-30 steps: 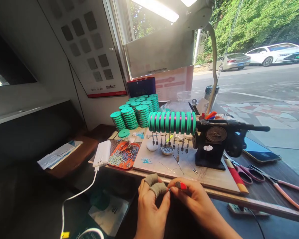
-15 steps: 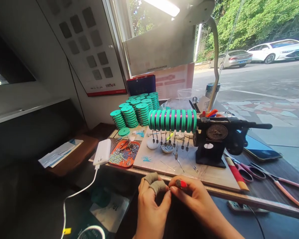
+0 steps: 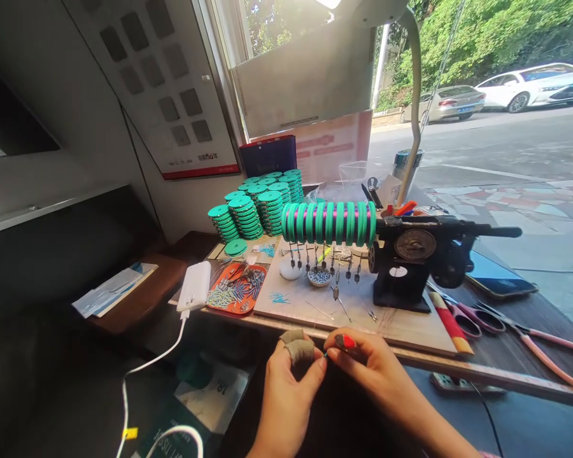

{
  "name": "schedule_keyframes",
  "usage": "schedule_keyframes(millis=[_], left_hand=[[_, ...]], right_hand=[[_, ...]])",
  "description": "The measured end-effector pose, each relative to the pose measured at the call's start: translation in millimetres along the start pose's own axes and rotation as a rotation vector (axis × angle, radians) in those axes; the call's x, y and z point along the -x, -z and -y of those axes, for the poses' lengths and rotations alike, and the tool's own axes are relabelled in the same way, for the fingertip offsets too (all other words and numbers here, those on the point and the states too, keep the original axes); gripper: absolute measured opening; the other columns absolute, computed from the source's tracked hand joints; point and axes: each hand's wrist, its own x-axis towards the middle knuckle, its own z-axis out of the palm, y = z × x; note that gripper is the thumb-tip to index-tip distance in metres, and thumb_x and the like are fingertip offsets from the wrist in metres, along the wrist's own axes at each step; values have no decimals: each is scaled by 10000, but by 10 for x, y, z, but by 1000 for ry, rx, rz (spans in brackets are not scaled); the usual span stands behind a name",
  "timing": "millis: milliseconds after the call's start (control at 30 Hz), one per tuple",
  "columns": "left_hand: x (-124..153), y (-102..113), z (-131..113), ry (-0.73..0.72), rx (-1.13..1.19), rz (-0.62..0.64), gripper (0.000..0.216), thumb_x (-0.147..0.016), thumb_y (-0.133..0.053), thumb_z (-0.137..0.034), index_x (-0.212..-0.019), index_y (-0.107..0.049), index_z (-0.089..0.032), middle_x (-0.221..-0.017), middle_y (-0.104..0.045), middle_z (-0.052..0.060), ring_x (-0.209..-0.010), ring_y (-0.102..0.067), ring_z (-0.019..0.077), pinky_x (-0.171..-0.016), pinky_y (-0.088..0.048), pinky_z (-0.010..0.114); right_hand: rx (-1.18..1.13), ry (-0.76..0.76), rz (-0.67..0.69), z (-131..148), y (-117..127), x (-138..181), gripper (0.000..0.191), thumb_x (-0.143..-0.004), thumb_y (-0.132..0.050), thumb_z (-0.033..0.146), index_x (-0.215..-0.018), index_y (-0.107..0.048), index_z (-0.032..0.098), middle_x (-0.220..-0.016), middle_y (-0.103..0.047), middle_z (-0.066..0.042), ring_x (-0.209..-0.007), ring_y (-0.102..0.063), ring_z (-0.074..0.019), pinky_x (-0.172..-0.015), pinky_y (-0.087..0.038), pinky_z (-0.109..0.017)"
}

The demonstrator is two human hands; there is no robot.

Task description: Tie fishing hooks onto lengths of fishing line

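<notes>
My left hand [image 3: 291, 381] sits low in front of the table edge, two fingers wrapped in grey cloth guards, thumb and finger pinched together. My right hand [image 3: 367, 369] meets it fingertip to fingertip, pinching a tiny dark piece with a red bit [image 3: 344, 342] lying across its fingers. What exactly the pinch holds is too small to name. Behind them a black winding machine [image 3: 410, 261] carries a row of green spools [image 3: 329, 223] with small weights hanging below.
Stacks of green spools [image 3: 255, 211] stand at the back. An orange tray of small tubes [image 3: 236, 290], a white power bank [image 3: 194, 287] with cable, a small bowl of beads [image 3: 319, 277], pink scissors [image 3: 487, 318] and a phone [image 3: 499, 283] lie on the table.
The view has tilted slightly, so the table sits a little higher in frame. Both hands stay pinched together at the same spot by the table edge.
</notes>
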Motion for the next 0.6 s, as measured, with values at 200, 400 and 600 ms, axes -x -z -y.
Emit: schedule_keyframes(millis=[200, 400, 600], left_hand=[[-5, 1, 36, 33, 71, 34, 131, -738, -601, -282, -732, -619, -152, -796, -584, 40, -795, -546, 189, -758, -413, 292], [-10, -13, 74, 150, 175, 54, 152, -723, -618, -285, -767, -604, -140, -795, -580, 47, -799, -523, 189, -778, -393, 301], [-38, -11, 115, 239, 285, 72, 154, -693, -652, -290, -736, -613, -148, -719, -569, 8, -731, -498, 151, -721, -387, 248]], right_hand=[[-16, 2, 17, -38, 16, -30, 299, -803, -490, 394, -613, -489, 162, -580, -401, 34, -565, -358, -109, -516, -290, -222], [37, 25, -9, -34, -49, -27, 253, -811, -480, 358, -642, -512, 172, -587, -469, 26, -567, -439, -118, -524, -354, -219], [528, 44, -437, -64, 484, 330, 294, -835, -371, 365, -1070, -485, 230, -920, -645, -68, -809, -620, -215, -644, -480, -298]])
